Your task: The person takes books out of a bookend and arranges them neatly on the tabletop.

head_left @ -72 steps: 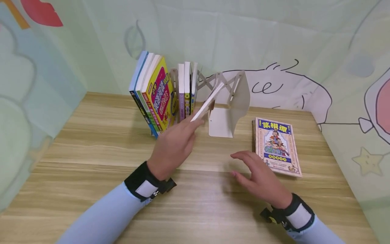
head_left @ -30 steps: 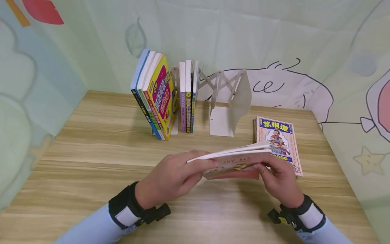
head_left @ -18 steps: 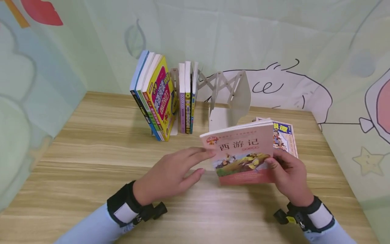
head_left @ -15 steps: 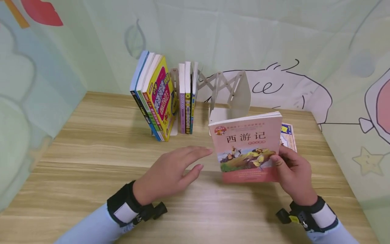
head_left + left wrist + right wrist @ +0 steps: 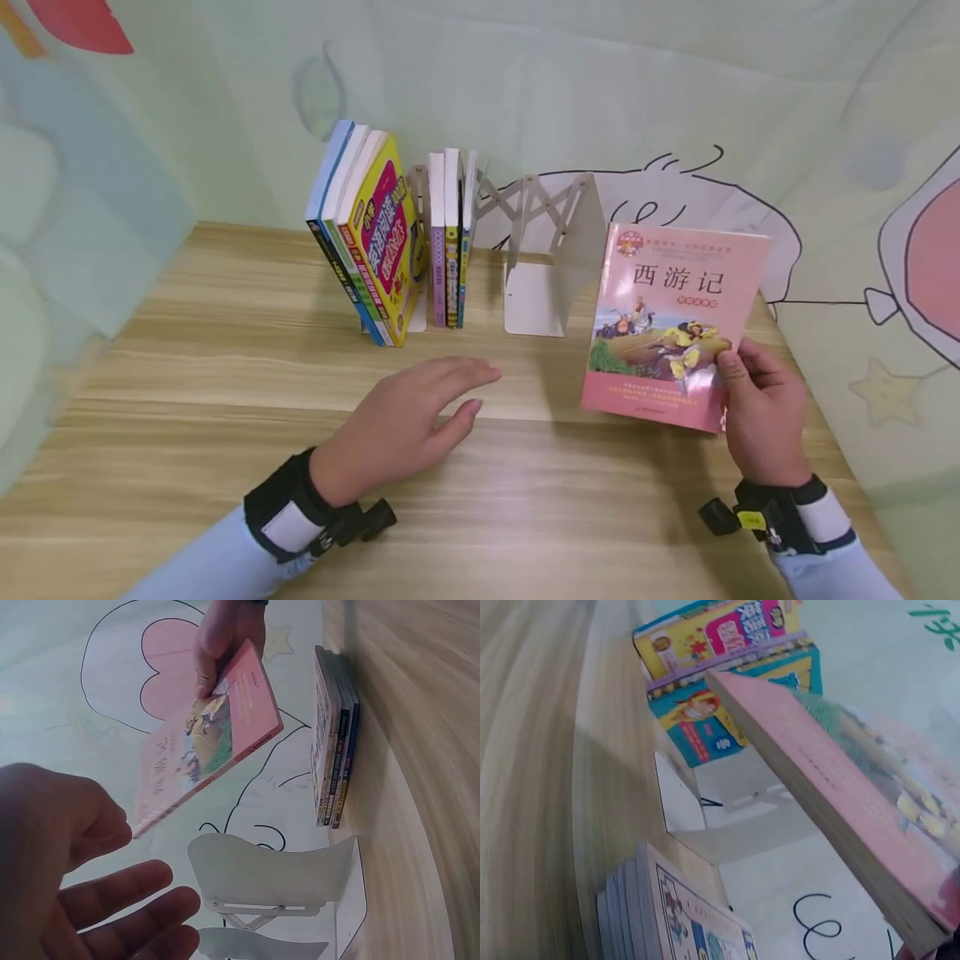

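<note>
My right hand (image 5: pixel 761 400) grips the lower right corner of a pink paperback (image 5: pixel 675 321) and holds it upright above the table's right side, cover toward me. The same pink paperback (image 5: pixel 210 742) shows tilted in the left wrist view, and its spine edge (image 5: pixel 832 802) fills the right wrist view. My left hand (image 5: pixel 408 417) hovers flat and relaxed over the middle of the wooden table (image 5: pixel 225 375), fingers straight, holding nothing. A stack of books (image 5: pixel 675 922) lies flat on the table under the raised paperback.
A white expandable bookend rack (image 5: pixel 551 250) stands at the back, with several upright books (image 5: pixel 450 237) in it and a leaning yellow book (image 5: pixel 378 237) to the left. Cartoon-printed fabric walls (image 5: pixel 862 167) close in behind and at both sides.
The left hand pulled the pink paperback from the rack and passed it to the right hand. The right hand then raised it upright and moved it right; the left hand let go.
</note>
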`<state>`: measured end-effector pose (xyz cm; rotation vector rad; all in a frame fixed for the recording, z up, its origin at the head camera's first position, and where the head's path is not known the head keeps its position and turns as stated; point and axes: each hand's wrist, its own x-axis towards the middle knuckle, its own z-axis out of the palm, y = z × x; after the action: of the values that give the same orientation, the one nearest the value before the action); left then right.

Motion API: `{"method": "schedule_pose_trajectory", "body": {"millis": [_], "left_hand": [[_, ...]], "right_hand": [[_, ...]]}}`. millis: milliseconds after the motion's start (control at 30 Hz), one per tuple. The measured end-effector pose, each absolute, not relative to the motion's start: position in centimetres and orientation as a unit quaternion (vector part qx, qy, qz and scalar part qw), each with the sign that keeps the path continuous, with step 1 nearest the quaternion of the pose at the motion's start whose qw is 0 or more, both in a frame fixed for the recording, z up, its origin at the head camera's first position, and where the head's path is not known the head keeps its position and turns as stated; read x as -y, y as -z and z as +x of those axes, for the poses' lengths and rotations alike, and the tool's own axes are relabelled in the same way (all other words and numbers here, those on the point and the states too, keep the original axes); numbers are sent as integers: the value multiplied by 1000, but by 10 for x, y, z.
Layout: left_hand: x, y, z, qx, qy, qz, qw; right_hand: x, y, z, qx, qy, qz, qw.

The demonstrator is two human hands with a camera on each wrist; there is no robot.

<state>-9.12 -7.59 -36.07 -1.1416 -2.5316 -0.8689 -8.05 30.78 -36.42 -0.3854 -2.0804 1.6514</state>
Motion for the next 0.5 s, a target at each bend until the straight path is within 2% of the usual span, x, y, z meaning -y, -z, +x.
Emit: {"method": "schedule_pose_trajectory", "body": {"millis": [200,500], "left_hand": [[77,362,-90,860,303,-392,123],[78,361,-89,865,301,-381,130]], "right_hand": [[-327,366,-87,682,-677,-214,174],[-352,377,-95,665,-701,-239,94]]}}
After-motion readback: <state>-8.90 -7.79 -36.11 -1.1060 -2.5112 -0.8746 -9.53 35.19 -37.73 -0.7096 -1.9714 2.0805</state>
